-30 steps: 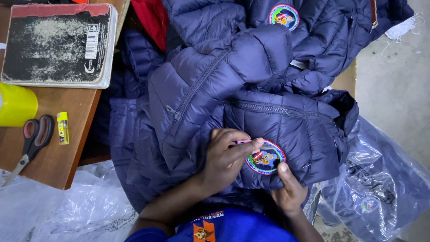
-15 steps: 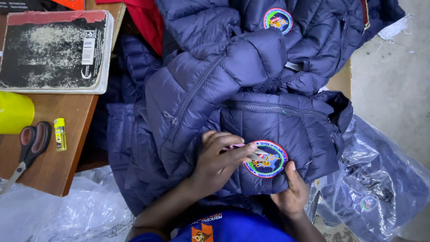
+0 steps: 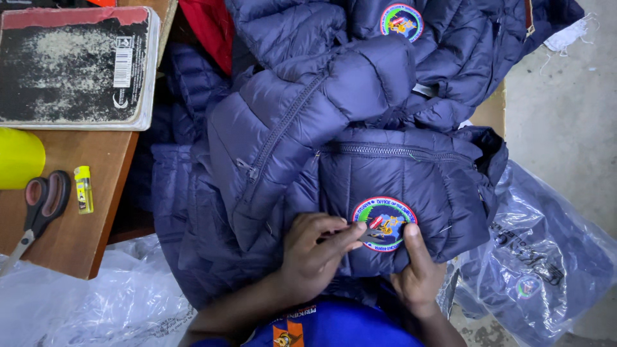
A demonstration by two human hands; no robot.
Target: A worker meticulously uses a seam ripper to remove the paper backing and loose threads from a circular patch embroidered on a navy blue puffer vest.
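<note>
Since the earlier frames, we note that the round embroidered patch (image 3: 384, 223) and the two hands working it have shifted rightward and slightly down in the head view, and the left hand's fingers have moved from covering the patch's left half to its lower left edge.

We observe the left hand (image 3: 317, 256) lying on the navy quilted jacket (image 3: 411, 186), fingers curled narrow, with the fingertips (image 3: 352, 232) pinching at the patch's lower left rim. Whether a small tool sits between them we cannot tell. The right hand (image 3: 418, 273) sits just below the patch, its thumb pressed flat on the patch's lower right rim and the remaining fingers tucked under the jacket's hem, gripping the fabric.

The patch sits on the jacket's chest panel, below a horizontal zip. This jacket lies on top of a heap of similar navy jackets; a second jacket (image 3: 450, 45) farther up carries a matching patch (image 3: 401, 20).

To the left, a wooden table (image 3: 71, 238) bears a worn black book (image 3: 74, 64), a yellow cup (image 3: 19, 157) at the frame edge, red-handled scissors (image 3: 40, 204) and a small yellow lighter (image 3: 83, 189) just beside them. Clear plastic bags (image 3: 546, 257) hold further jackets at lower right.
</note>
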